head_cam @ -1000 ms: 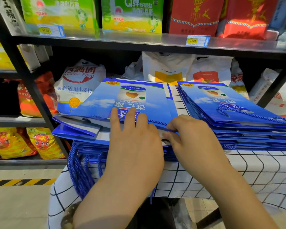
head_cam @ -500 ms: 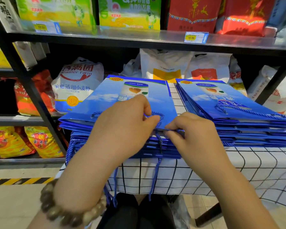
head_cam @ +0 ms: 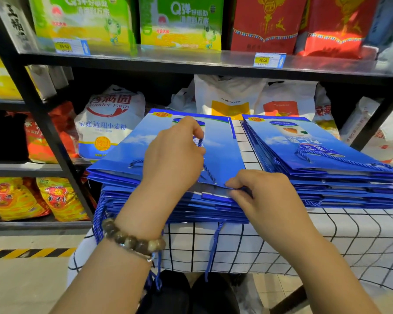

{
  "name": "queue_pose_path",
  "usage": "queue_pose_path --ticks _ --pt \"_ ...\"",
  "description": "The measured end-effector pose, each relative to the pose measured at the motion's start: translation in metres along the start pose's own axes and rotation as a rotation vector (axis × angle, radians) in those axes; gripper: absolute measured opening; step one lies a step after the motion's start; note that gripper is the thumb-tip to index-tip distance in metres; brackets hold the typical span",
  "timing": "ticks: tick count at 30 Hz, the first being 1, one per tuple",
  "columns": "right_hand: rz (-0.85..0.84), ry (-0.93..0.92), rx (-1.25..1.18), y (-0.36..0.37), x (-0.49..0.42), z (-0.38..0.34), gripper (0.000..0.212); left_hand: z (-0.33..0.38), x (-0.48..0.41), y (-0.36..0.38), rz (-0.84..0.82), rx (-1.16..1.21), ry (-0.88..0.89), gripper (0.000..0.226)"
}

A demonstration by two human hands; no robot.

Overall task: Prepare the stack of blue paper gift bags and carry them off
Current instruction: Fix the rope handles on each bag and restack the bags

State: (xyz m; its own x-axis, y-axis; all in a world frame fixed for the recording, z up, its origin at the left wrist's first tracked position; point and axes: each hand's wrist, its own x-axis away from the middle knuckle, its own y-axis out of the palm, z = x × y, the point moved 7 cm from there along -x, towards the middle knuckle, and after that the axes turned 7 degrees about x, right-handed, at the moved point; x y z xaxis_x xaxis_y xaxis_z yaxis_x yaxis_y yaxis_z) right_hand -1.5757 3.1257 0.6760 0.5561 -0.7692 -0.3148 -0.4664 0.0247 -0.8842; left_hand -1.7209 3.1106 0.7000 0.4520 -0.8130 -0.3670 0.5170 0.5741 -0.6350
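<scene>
Now, head view, and it's the only one you've got: you're squarely in the preparing step, with nothing lifted yet. The left stack [head_cam: 213,209] of blue gift bags lies flat on the checked surface [head_cam: 340,241], its near side right at the front edge. It sits just beside the right stack [head_cam: 315,155], with a narrow strip of cloth showing between the two. Your left hand [head_cam: 175,155] is over the top bag [head_cam: 220,150], thumb and forefinger closed in a pinch grip on the cord handle [head_cam: 200,141], holding it above the bag's face. Your right hand [head_cam: 266,198] is down at that bag's near right corner, fingers curled, its grip pinching the bag's open edge. Whether it has caught a layer beneath as well, I can't tell. Off the front of the surface a bunch of hanging cords [head_cam: 98,214] dangles loose. My read is that you're tidying handles and the job is early, because the stack's near side looks ragged. The next move calls for laying this cord flat, gathering the dangling ones up, and squaring the edges. Then get both hands under and around the pile with a firm clamp, since glossy paper bags will likely slide on each other. Mind the right stack too, as it's close enough to get dragged along.
</scene>
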Motion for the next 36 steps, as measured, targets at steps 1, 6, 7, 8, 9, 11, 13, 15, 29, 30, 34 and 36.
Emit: queue_pose_path --ticks 1,6,7,8,9,11,13,15,29,30,34,36 --pt "-0.018 0.004 0.013 0.001 0.0 0.0 0.01 0.001 0.001 0.001 -0.01 -0.013 0.02 0.014" --pt "0.069 0.079 0.073 -0.011 0.003 0.003 0.014 0.0 0.013 0.006 -0.209 -0.173 0.07 0.012" --pt "0.069 0.135 0.141 -0.014 0.004 0.007 0.019 -0.001 0.017 0.006 -0.282 -0.194 0.059 0.019" --pt "0.054 0.185 0.221 -0.017 0.004 0.01 0.025 -0.001 0.021 0.006 -0.362 -0.199 0.048 0.026" --pt "0.041 0.211 0.286 -0.02 0.003 0.012 0.03 -0.001 0.027 0.008 -0.439 -0.195 0.04 0.034" --pt "0.048 0.232 0.334 -0.026 0.0 0.012 0.033 0.002 0.036 0.009 -0.52 -0.209 0.043 0.048" --pt "0.165 0.195 0.242 -0.034 -0.004 0.01 0.032 0.006 0.036 0.006 -0.461 -0.258 0.084 0.055" --pt "0.384 0.14 -0.008 -0.048 -0.005 0.008 0.024 0.011 0.034 0.003 -0.348 -0.238 0.11 0.052" --pt "0.717 0.139 -0.555 -0.027 0.003 0.008 0.092 0.026 0.013 -0.032 0.227 0.414 0.249 0.026" --pt "0.607 0.243 -0.71 -0.019 -0.003 0.011 0.102 0.028 0.012 -0.038 0.25 0.477 0.259 0.026" --pt "0.157 -0.004 -0.753 0.009 -0.026 -0.032 0.092 0.041 0.015 -0.05 0.296 0.714 0.291 0.028" --pt "0.039 -0.094 -0.643 0.021 -0.032 -0.056 0.09 0.046 0.017 -0.05 0.306 0.856 0.266 0.027"
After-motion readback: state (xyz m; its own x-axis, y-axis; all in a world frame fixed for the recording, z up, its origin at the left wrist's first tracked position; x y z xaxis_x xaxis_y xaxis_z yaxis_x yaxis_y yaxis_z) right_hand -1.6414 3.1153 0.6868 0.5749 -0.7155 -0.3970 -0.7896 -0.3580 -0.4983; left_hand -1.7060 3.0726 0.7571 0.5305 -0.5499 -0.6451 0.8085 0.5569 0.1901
